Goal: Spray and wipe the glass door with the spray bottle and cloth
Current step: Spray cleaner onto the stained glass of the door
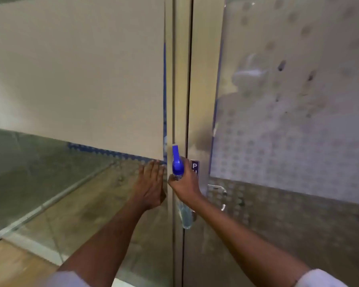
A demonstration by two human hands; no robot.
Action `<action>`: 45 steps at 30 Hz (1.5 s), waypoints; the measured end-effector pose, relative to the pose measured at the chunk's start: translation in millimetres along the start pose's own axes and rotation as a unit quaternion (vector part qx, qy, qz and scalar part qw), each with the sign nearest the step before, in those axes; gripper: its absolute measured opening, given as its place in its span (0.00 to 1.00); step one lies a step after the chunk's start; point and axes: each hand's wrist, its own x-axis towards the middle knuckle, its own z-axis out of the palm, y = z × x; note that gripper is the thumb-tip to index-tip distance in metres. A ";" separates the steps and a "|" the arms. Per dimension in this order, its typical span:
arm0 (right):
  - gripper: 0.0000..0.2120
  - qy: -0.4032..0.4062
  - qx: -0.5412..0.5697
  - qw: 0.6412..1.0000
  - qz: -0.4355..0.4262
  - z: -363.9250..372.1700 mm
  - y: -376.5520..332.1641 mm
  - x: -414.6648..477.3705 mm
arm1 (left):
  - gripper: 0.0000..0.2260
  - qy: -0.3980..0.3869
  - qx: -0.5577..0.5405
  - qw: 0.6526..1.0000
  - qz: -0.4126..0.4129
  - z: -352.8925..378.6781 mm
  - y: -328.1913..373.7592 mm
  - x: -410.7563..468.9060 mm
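My right hand grips the neck of a spray bottle. The bottle has a blue trigger head pointing up, and its clear body hangs below my wrist, in front of the metal door frame. My left hand lies flat with its fingers together on the left glass panel, at the lower edge of the frosted band. No cloth shows in or under either hand. The glass door on the right carries a dotted frosted film with smears and reflections.
A metal lever handle sticks out from the door just right of my right wrist. A small dark sign sits above it. Wooden floor and a glass partition rail show through the left pane.
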 end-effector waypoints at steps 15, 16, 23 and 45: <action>0.23 0.168 -0.132 0.977 -0.010 -200.6 -55.4 33.3 | 0.36 0.295 -0.145 0.925 0.190 -120.8 83.9 188.2; 0.23 0.170 -0.144 0.975 -0.007 -212.2 -61.1 34.8 | 0.36 0.304 -0.153 0.920 0.194 -130.7 89.7 196.9; 0.17 0.176 -0.214 0.960 -0.031 -286.3 -102.9 47.9 | 0.38 0.359 -0.176 0.898 0.181 -179.4 118.1 244.2; 0.11 0.140 -0.317 0.938 -0.026 -378.3 -144.4 95.1 | 0.42 0.453 -0.130 0.869 0.147 -170.5 134.8 265.9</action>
